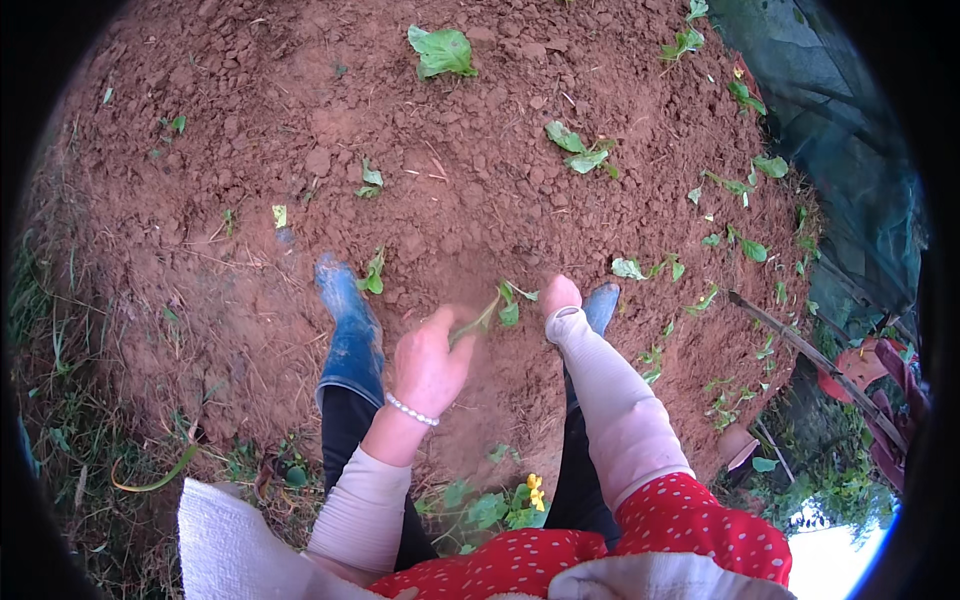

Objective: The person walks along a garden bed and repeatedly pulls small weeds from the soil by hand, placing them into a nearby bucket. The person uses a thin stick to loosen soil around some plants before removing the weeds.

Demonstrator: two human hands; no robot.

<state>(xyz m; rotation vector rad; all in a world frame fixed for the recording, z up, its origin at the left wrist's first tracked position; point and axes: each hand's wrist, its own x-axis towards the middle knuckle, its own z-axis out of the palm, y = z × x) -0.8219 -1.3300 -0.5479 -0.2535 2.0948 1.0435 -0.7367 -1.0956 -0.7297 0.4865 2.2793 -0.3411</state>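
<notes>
Left hand (434, 362) pinches a leafy seedling (509, 311) above reddish soil (330, 125); whether the right hand (560, 293) grips anything, I cannot tell.

Small green seedling (509, 313), near-centre, between left hand (435, 362) and right hand (560, 293). Broader leaf droops toward near side; slim one points right, tip just beside right hand. Longer pale-green part slants near-left to left fingers, blurred; can't tell if gripped.
</notes>
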